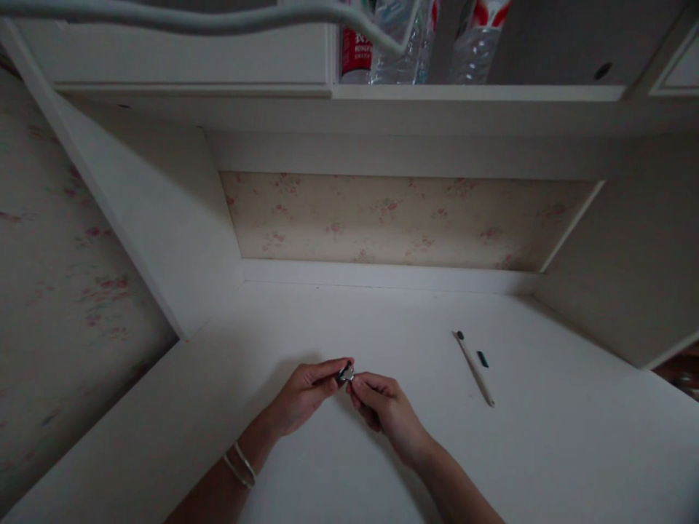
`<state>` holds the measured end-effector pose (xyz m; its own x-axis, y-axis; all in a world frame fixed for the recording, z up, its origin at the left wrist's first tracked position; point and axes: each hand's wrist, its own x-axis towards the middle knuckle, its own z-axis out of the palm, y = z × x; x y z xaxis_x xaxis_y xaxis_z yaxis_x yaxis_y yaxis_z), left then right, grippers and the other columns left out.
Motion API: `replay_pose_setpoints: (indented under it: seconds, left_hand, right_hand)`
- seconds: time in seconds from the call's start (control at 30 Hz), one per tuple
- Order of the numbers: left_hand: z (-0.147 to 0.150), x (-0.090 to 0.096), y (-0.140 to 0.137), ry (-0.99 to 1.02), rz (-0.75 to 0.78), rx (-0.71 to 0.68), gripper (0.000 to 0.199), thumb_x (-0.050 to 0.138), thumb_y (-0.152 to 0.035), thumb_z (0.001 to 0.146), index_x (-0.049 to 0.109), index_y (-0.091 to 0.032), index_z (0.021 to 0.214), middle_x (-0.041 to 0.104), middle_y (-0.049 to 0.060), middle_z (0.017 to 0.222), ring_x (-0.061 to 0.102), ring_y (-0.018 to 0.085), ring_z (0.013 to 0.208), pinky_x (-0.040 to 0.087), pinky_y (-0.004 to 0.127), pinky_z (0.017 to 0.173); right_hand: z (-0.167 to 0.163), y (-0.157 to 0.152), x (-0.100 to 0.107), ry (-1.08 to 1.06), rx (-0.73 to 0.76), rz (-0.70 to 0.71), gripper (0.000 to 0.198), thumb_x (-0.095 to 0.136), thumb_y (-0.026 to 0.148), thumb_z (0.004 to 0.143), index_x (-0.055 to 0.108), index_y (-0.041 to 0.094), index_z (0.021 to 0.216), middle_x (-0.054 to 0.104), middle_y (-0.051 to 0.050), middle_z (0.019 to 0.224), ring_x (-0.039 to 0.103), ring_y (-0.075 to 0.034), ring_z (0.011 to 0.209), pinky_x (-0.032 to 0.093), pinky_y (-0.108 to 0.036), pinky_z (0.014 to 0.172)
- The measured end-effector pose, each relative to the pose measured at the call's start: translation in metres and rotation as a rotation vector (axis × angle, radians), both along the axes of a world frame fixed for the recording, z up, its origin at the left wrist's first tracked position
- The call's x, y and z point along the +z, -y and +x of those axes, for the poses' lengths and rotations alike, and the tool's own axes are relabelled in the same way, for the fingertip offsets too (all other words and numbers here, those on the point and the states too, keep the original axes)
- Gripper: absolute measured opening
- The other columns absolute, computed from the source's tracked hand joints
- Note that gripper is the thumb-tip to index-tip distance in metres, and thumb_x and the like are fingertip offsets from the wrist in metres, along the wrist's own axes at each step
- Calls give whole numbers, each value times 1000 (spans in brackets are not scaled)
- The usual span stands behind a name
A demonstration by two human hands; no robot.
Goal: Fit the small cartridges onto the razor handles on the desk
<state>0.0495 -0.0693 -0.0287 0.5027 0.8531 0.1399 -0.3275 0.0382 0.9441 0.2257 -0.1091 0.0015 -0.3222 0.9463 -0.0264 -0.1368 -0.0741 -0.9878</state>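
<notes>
Above the white desktop, both hands meet at a small black-and-silver metal piece (346, 374), too small to name surely. My left hand (306, 393), with two pale bangles on its wrist, pinches its dark side between thumb and fingers. From the other side, my right hand (385, 407) closes thumb and forefinger on its silver edge. The fingers cover much of the piece. To the right of my hands lies a slim whitish pen-like stick (475, 371) with a dark end. Beside it is a small dark green piece (483, 359).
A white desktop (338, 313) runs back to a floral-papered wall panel (382, 218). Side panels (164, 225) stand left and right. Overhead, a shelf (480, 92) holds several plastic bottles (396, 51). A pale curved bar (207, 22) crosses the top of the view.
</notes>
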Motion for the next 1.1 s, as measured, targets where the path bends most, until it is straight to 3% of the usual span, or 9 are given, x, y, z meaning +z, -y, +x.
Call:
replay_pose_setpoints:
  seconds: [0.27, 0.43, 0.83, 0.93, 1.1]
  left_hand:
    - [-6, -6, -5, -11, 81, -53, 35, 71, -35, 77, 67, -24, 110, 58, 10, 127, 54, 25, 116, 33, 43, 106]
    - [-12, -8, -8, -101, 114, -127, 35, 69, -33, 79, 66, -23, 113, 59, 11, 126, 55, 25, 115, 34, 42, 105]
    - [0, 4, 0, 104, -79, -137, 40, 71, -31, 77, 65, -17, 115, 69, 11, 106, 60, 18, 96, 42, 31, 90]
    - [1, 3, -1, 151, -63, -85, 35, 73, -30, 76, 68, -19, 109, 66, 11, 112, 59, 18, 98, 40, 33, 94]
    - [0, -4, -6, 95, -2, 112, 33, 74, -33, 73, 70, -21, 104, 65, 10, 113, 60, 20, 96, 42, 37, 93]
  right_hand:
    - [5, 1, -2, -142, 142, -93, 35, 59, 49, 84, 60, 14, 79, 43, 4, 60, 27, -5, 41, 17, -18, 35]
    - [9, 1, -2, -160, 229, -155, 36, 61, 49, 84, 58, 15, 75, 40, 4, 58, 27, -6, 43, 19, -17, 34]
    - [5, 0, -7, -70, 211, -11, 43, 47, 55, 91, 56, 15, 77, 46, 5, 51, 38, -7, 39, 26, -18, 37]
    - [5, 0, -6, -49, 193, 4, 45, 46, 56, 91, 57, 15, 77, 47, 4, 51, 39, -7, 40, 27, -18, 39]
    - [2, -2, -7, 3, 57, 112, 35, 67, 49, 79, 61, 18, 94, 53, 3, 67, 47, -9, 52, 42, -21, 52]
